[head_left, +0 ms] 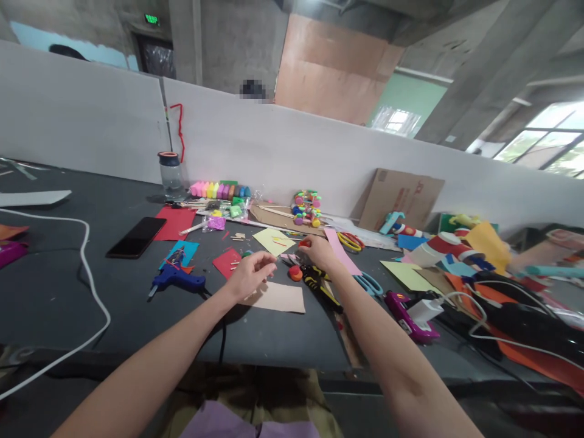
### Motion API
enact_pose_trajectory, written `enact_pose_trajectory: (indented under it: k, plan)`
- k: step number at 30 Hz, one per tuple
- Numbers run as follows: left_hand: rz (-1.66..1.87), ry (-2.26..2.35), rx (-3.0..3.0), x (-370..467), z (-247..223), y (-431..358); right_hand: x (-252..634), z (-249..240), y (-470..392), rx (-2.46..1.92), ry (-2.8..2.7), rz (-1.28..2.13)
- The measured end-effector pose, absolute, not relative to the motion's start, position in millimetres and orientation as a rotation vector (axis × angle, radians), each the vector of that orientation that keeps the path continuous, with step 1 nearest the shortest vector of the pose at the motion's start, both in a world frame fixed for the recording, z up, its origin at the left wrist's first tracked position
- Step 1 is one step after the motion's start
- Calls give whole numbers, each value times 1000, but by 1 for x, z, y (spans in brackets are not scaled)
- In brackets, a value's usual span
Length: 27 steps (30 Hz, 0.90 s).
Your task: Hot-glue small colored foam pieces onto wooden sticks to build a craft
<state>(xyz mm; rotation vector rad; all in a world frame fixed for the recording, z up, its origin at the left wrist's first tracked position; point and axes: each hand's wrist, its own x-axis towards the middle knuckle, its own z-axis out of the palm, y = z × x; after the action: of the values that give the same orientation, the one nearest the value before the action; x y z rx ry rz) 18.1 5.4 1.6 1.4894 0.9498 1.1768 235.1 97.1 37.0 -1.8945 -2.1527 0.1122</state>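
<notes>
**Desk Layout: Cardboard Strip, Hands and Surrounding Supplies**

Markings: The large cardboard panel [401,198], beyond and to the right of the cardboard strip [285,298], carries red printing; the characters are too blurred to read with certainty. A green lit sign [151,19] is mounted high on the wall, far beyond the strip; its text is too small to confirm.

Surroundings: All supplies rest on a dark desk [274,340]. Immediately right of the strip lie pliers [322,289] with black and yellow handles. Farther right are blue-handled scissors [368,284], a pink paper strip [342,252] and a purple power block [410,317] with a white plug [426,310] fitted. Left of the strip are a blue glue gun [180,278] and, farther out, a black phone [137,237]. Beyond the strip are pale yellow paper [274,240], a row of coloured clay packs [219,190] and a small multicoloured model [306,208]. The pliers and a red clay disc [295,273] crowd the strip's far right corner.

Workpiece: The strip is plain, light tan and roughly rectangular, lying flat at the desk's near side. Its far left part is covered by the left hand [250,275].

Hands: The left hand is half open, fingers curved, with no held item discernible. The right hand [318,250], beyond the strip's right end, is closed at the fingertips on a small red piece [305,243].
</notes>
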Motion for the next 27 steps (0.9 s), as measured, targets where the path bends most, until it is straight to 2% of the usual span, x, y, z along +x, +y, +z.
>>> enact_pose_trajectory:
  k: [6,13,19,22,27]
  plan:
    - [1194,983,1527,13,-1,6,241,31,95,-1867,-2171,66]
    - [1198,986,1544,14,1,5,248,39,42,-1259,-2721,123]
    - [1185,998,1582,14,-3,6,243,19,35,-1175,-2716,2]
    - [1187,997,1581,14,-3,6,241,16,30,-1183,-2607,88]
    - [1161,911,1540,19,0,3,230,21,14,-1110,-2284,457]
